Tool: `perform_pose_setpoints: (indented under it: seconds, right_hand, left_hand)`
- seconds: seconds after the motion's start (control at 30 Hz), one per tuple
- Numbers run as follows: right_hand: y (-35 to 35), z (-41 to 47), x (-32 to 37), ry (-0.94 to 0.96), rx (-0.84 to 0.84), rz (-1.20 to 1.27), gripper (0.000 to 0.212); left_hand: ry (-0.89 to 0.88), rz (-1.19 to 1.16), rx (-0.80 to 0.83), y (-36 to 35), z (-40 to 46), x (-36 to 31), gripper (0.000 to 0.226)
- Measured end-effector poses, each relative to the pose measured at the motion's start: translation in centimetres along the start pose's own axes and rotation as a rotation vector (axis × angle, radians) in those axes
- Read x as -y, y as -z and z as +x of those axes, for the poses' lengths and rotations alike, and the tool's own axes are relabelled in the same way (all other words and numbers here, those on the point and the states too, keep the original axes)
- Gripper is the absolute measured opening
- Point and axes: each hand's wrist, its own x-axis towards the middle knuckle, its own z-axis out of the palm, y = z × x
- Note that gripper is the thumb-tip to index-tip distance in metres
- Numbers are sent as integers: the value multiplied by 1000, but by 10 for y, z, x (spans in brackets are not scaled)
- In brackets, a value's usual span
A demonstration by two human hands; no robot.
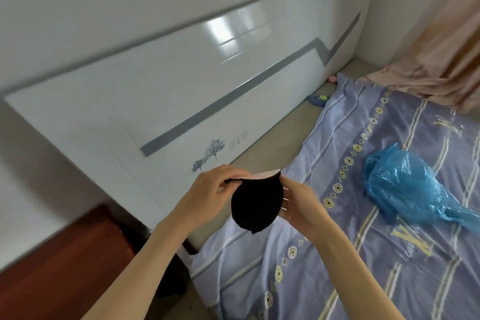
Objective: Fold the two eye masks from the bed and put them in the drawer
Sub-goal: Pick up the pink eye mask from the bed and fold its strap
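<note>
The white glossy headboard (197,80) fills the upper left of the view, crossed by a grey stripe and printed with a small blue tree motif near its lower edge. Beside it, the bed (272,158) runs away to the right, its beige mattress edge bare along the headboard. Most of the bed is covered by a lavender sheet (337,254) with pale yellow stripes, flower dots and large yellow letters. A pink curtain (441,60) hangs at the far right and bunches onto the far end of the bed. At the lower left stands a reddish-brown wooden cabinet (52,267), blurred by motion.

A crumpled blue plastic bag (400,184) lies on the sheet, well apart from the hands.

Both bare forearms reach up from the bottom edge. The black eye mask (255,205) is held in the air between the hands, above the near edge of the bed, folded over so a pink inner side shows along its top edge. The left hand (207,195) has its grip pinched closed on the upper left corner of the eye mask. The right hand (298,205) supports the mask's right side, its fingertips behind the fabric, closed on it.

Only one eye mask is visible.
</note>
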Motion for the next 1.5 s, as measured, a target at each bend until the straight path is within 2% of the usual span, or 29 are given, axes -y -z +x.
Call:
perform_pose_setpoints:
  seconds: [0.07,0.13,0.2,0.27,0.37,0.47,0.53,0.6,0.77,0.87,0.97,1.07,1.13,1.2,1.27,1.3,1.4,1.47,1.5]
  right_hand:
    - [-18,-21,-10,-74,72,163,40]
    - [-34,-41,-23,-80,137,184,47]
    - [-54,-65,-34,-51,194,136,36]
    - [-72,-89,-47,-11,196,120,26]
    - [-97,-125,-71,-4,208,111,25]
    - [-117,-158,-91,-40,230,86,26]
    - [-131,-176,-97,-42,258,82,26]
    - [-144,-190,-101,-20,283,85,25]
    - [-169,-205,-100,16,307,77,26]
    - [-178,-206,-92,27,265,230,20]
    - [-179,-205,-86,25,250,414,20]
    - [-182,-202,-84,26,267,450,24]
    - [-185,-201,-83,20,290,471,25]
    - [-189,-200,-82,-7,308,486,25]
    - [-192,-199,-83,-22,302,448,24]
    - [-193,-199,-84,-24,291,425,25]
    - [-195,-198,-82,-21,293,451,27]
    - [-195,-197,-80,0,299,456,26]
    - [-194,-196,-79,16,295,439,26]
  left_hand:
    - [-44,88,8,7,-31,-1,32]
    - [-100,174,10,11,-63,-2,35]
    - [-130,210,-2,15,-95,-4,39]
    - [-99,168,-24,20,-129,-8,51]
    - [30,-27,-96,33,-188,-13,75]
    - [114,-109,-138,43,-242,-17,78]
    - [192,-242,-155,48,-269,-21,75]
    - [225,-334,-209,53,-289,-26,61]
    - [292,-156,-366,75,-324,-27,29]
    - [303,-155,-410,88,-338,-30,4]
    - [346,-242,-488,95,-347,-37,21]
    - [354,-312,-479,96,-352,-43,43]
    - [340,-331,-498,94,-355,-53,48]
    - [297,-354,-536,95,-355,-56,47]
    - [283,-421,-640,100,-354,-56,34]
    - [279,-467,-648,102,-353,-53,24]
    - [264,-722,-582,112,-349,-47,22]
    - [185,-856,-653,112,-352,-46,17]
    - [196,-882,-756,113,-351,-45,13]
